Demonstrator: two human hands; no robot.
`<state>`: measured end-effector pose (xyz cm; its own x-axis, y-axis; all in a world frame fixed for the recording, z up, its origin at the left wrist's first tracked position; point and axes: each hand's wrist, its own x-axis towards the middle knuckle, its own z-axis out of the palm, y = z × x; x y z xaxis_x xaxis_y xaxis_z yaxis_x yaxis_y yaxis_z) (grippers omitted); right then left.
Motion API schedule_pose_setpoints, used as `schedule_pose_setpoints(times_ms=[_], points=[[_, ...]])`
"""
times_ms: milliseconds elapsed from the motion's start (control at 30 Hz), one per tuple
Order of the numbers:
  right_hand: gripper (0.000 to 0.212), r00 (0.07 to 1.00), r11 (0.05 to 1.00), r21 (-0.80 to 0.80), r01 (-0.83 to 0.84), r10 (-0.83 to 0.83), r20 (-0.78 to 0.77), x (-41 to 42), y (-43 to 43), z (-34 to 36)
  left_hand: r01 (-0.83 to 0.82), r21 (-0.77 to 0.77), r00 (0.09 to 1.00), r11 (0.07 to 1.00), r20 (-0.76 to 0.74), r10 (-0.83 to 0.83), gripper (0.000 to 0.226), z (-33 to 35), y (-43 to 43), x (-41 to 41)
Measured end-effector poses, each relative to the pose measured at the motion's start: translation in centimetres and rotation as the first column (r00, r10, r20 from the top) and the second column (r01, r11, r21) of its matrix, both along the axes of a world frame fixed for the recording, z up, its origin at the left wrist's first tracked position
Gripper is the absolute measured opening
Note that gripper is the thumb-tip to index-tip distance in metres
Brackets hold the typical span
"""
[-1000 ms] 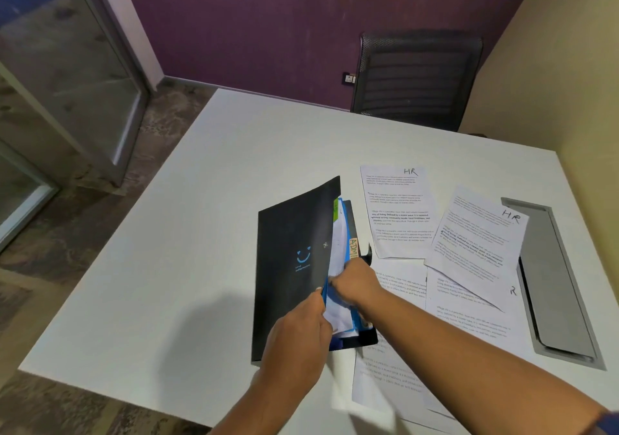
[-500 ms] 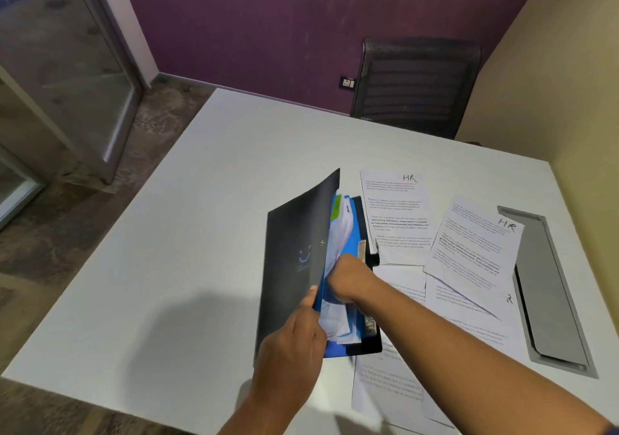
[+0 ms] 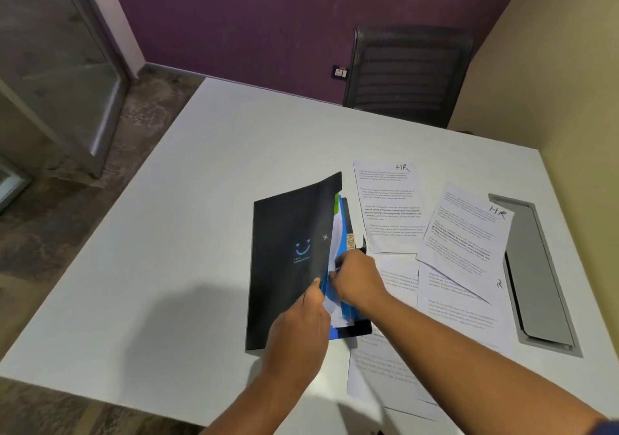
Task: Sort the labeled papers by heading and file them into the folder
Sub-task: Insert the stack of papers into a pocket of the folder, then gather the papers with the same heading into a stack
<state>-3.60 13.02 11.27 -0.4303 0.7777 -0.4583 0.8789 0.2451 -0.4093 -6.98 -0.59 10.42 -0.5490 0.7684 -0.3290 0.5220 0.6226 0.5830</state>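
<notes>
A black folder (image 3: 288, 257) with a blue smiley on its cover lies on the white table (image 3: 187, 233), its cover raised a little. My left hand (image 3: 301, 327) pinches the cover's right edge near the bottom. My right hand (image 3: 358, 279) reaches in under the cover and grips white and blue sheets (image 3: 335, 297) inside. A green tab and a tan tab marked with letters stick out at the folder's right side. Two papers headed HR (image 3: 390, 206) (image 3: 465, 233) lie right of the folder, with more sheets (image 3: 445, 304) under my right forearm.
A grey cable hatch (image 3: 536, 277) is set into the table at the right edge. A black mesh chair (image 3: 408, 72) stands behind the table against the purple wall. A glass door is at the left. A beige wall runs along the right.
The folder cover has dropped lower over the contents. My right hand stays inside gripping the sheets, and my left hand keeps the cover's edge.
</notes>
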Motion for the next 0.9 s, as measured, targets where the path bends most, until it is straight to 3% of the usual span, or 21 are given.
schedule_pose_setpoints(times_ms=[100,300,467,567,900], points=[[0.034,0.996,0.998,0.025,0.065,-0.064,-0.064,1.4,0.6,0.0,0.024,-0.053,0.996,0.998,-0.08,-0.028,0.047,-0.4,0.8,0.1],[0.005,0.976,0.992,-0.049,0.12,-0.127,-0.176,8.6,2.4,-0.8,0.077,-0.08,0.992,0.994,-0.094,-0.085,0.046,-2.4,1.1,-0.2],[0.006,0.972,0.977,-0.066,0.201,-0.208,-0.106,15.9,2.8,-2.9,0.233,-0.083,0.96,0.969,-0.14,-0.243,0.05,-4.3,1.6,-0.7],[0.002,0.965,0.968,-0.028,0.251,-0.252,-0.069,19.7,2.8,-3.8,0.297,-0.166,0.927,0.94,-0.187,-0.326,0.056,-6.5,1.8,-0.4],[0.009,0.943,0.943,-0.005,0.333,-0.333,-0.004,29.5,3.9,-5.7,0.294,-0.339,0.913,0.894,-0.178,-0.367,0.075,-10.5,1.3,2.4]])
